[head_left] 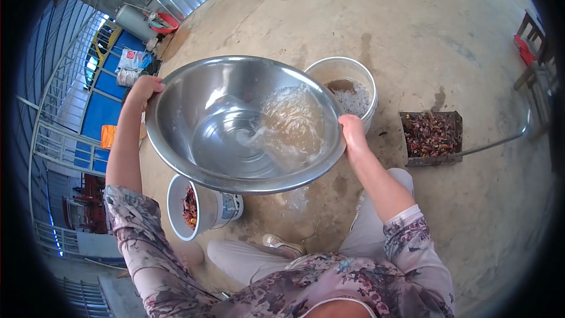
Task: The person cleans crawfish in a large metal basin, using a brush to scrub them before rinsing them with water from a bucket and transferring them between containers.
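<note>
A large stainless steel basin [232, 132] is held up in front of me between my two hands. Cloudy, brownish water [293, 126] swirls at its right side, and its left part shows bare shiny metal. My left hand [145, 89] is closed on the upper left rim. On the right rim, my right hand [352, 132] grips the edge. Just beyond that side stands a white bucket [366, 76], partly hidden by the basin, with foamy liquid and some brown matter inside. The basin leans toward the right.
A second white bucket [220, 209] lies tilted near my left knee, red and dark scraps in it. To the right, a long-handled dustpan [432, 162] holds similar scraps. The concrete floor [412, 29] has damp spots. Wooden chairs [537, 65] stand far right; a blue gate [103, 109] is left.
</note>
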The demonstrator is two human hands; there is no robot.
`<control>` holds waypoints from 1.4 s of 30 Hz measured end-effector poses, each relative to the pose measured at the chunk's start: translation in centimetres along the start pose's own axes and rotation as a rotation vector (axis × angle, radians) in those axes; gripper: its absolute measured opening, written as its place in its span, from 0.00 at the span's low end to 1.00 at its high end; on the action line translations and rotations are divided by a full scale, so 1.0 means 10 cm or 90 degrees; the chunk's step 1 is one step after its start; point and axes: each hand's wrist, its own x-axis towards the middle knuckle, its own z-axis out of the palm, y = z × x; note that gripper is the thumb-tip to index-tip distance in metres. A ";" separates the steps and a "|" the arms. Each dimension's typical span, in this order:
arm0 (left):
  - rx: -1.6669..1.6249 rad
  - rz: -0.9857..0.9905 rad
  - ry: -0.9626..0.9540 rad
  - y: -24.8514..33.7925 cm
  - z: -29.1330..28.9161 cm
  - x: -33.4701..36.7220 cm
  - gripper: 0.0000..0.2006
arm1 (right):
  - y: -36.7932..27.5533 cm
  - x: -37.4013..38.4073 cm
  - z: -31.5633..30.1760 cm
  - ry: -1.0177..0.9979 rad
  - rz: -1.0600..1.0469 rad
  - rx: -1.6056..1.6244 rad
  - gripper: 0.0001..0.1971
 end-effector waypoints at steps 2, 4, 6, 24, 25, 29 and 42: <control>0.021 0.019 0.020 0.22 0.03 -0.01 0.08 | -0.02 -0.16 0.06 0.028 0.088 0.021 0.06; 0.034 0.011 0.008 0.37 0.00 0.02 0.13 | 0.08 -0.15 0.02 0.026 0.114 0.034 0.06; 0.040 0.018 0.021 0.49 0.03 0.00 0.14 | 0.14 -0.15 0.01 0.015 0.123 0.046 0.07; -0.125 0.073 -0.031 2.05 0.29 0.57 0.15 | 0.44 0.28 0.11 0.040 0.230 0.226 0.08; -0.136 0.088 -0.022 2.20 0.37 0.54 0.15 | 0.54 0.39 0.08 0.014 0.218 0.301 0.08; -0.034 0.142 -0.005 2.55 0.62 0.50 0.17 | 0.75 0.47 0.19 -0.018 0.186 0.392 0.10; 0.042 0.399 -0.018 3.61 1.32 -0.05 0.13 | 0.50 0.01 0.48 -0.117 0.257 0.463 0.14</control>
